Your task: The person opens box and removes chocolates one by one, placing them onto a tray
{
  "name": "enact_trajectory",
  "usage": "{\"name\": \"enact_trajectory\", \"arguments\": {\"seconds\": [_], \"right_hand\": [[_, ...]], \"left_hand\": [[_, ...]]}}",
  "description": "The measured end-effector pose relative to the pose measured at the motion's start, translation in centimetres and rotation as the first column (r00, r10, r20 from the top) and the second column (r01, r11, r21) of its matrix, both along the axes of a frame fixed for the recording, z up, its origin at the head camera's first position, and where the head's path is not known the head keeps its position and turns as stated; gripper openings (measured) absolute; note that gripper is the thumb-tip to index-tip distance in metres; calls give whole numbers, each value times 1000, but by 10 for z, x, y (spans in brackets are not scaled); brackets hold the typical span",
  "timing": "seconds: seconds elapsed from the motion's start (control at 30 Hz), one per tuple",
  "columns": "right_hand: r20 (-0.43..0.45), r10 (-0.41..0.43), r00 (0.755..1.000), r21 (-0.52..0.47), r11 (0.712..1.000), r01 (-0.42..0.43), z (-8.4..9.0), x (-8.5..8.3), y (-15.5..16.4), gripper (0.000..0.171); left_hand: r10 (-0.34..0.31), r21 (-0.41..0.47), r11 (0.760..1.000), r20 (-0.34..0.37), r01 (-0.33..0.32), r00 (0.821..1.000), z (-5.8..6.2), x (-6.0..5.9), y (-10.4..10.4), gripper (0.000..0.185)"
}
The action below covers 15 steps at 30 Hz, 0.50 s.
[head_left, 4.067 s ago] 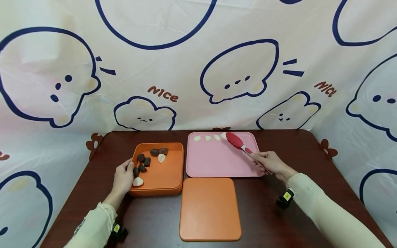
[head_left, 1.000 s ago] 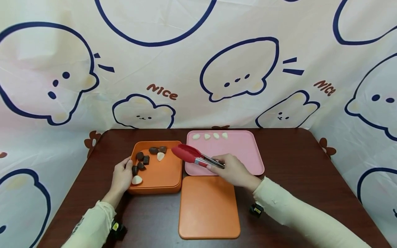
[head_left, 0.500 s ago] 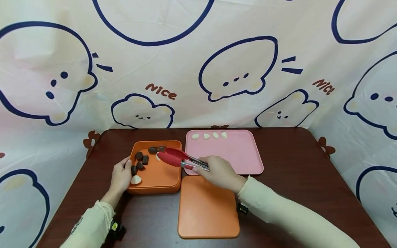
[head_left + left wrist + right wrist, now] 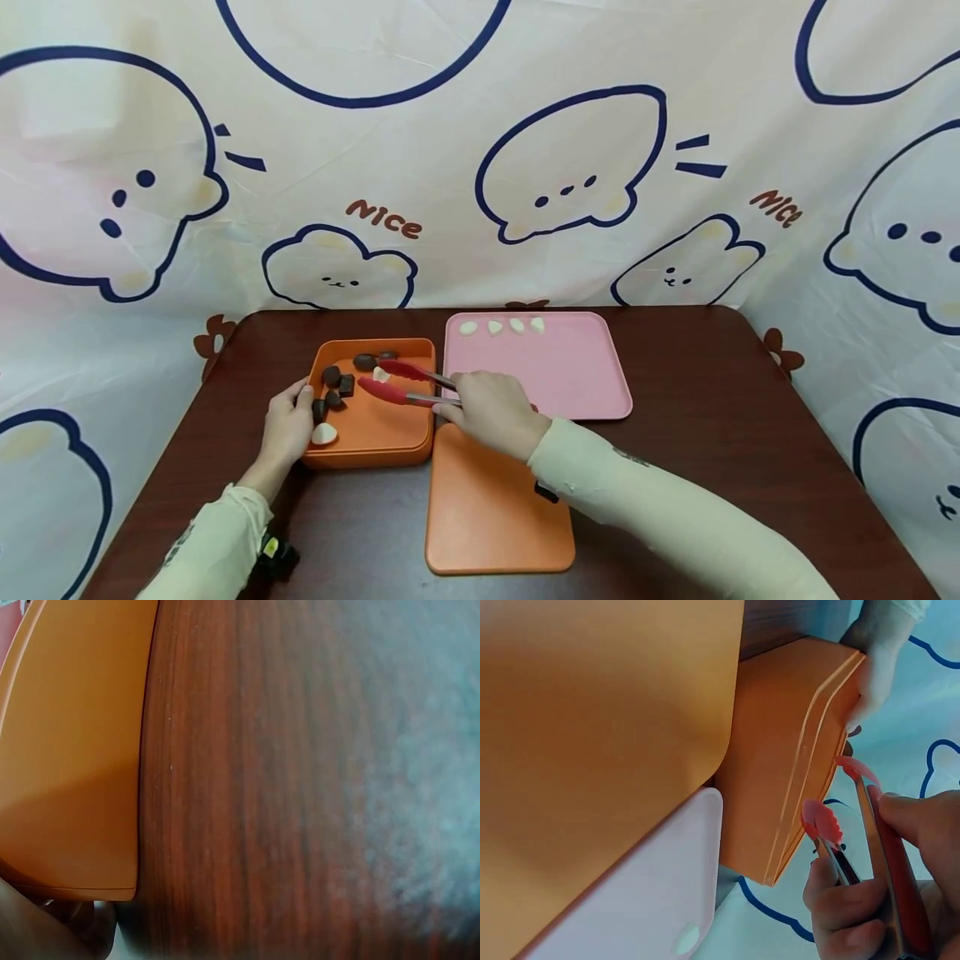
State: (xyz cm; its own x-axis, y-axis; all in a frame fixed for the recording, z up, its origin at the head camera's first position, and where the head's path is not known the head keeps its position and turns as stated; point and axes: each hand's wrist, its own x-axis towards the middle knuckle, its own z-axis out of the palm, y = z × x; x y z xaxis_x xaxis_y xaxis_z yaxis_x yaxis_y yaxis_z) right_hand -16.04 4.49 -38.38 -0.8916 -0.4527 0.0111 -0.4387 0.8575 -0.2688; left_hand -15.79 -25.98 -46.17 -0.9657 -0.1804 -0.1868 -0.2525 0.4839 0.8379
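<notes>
A dark brown wooden counter (image 4: 712, 433) is set with a flat pink rectangular plastic tray (image 4: 570, 375), a flat orange lid (image 4: 495, 517) and an orange square plastic box (image 4: 382, 433). The box's left rim is gripped by the left hand (image 4: 288, 425). Red-tipped metal tongs (image 4: 390, 382), squeezed in the right hand (image 4: 491, 410), are parted around a small white garlic-like piece (image 4: 380, 375) inside the box, beside dark brown chunks (image 4: 337, 386).

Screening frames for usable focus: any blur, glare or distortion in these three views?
Head view: sharp, evenly lit, wide-angle bowing; tongs and orange box clear. Left wrist view: table grain soft, a grey-white haze blurs the right side. Right wrist view: close and soft, right hand slightly blurred, no harsh glare.
</notes>
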Motion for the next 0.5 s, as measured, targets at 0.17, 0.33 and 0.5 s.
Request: {"name": "enact_trajectory", "arguments": {"seconds": [0.17, 0.33, 0.5], "right_hand": [[-60, 6, 998, 89, 996, -1, 0, -1, -8, 37], [-104, 43, 994, 159, 987, -27, 0, -2, -15, 37], [-130, 46, 990, 214, 977, -17, -1, -4, -21, 40]], "left_hand": [[0, 0, 1000, 2, 0, 1000, 0, -1, -1, 57], [-1, -6, 1000, 13, 1, 1000, 0, -2, -1, 58], [3, -12, 1000, 25, -3, 1000, 0, -1, 0, 58]]}}
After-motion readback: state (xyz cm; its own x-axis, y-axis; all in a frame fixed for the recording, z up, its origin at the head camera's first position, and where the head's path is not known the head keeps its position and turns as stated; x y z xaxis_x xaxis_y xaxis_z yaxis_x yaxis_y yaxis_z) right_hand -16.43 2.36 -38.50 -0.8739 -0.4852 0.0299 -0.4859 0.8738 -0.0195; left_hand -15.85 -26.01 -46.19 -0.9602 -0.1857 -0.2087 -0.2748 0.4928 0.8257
